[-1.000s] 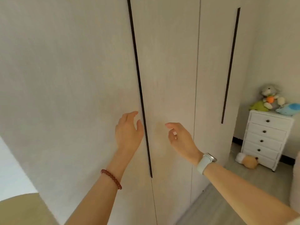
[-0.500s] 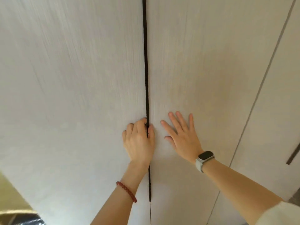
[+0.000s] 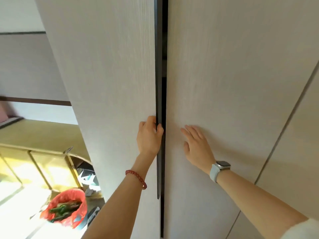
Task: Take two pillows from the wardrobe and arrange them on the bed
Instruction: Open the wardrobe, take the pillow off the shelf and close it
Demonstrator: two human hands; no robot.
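A tall pale wardrobe fills the view. My left hand (image 3: 149, 135) curls its fingers around the dark edge strip of the left wardrobe door (image 3: 112, 83), which stands slightly ajar with a narrow dark gap beside it. Flat against the right wardrobe door (image 3: 233, 83) rests my right hand (image 3: 196, 145), fingers spread, holding nothing. No pillows show; the inside of the wardrobe is hidden behind the doors. The bed is out of view.
A third wardrobe panel (image 3: 296, 161) continues to the right. At lower left a bin with a red bag (image 3: 67, 207) stands on the sunlit floor, next to a yellow-framed window ledge (image 3: 43, 152).
The left door has swung a little outward in my left hand, widening the dark gap. My right hand stays flat on the right door. The view now shows the bin and ledge at left.
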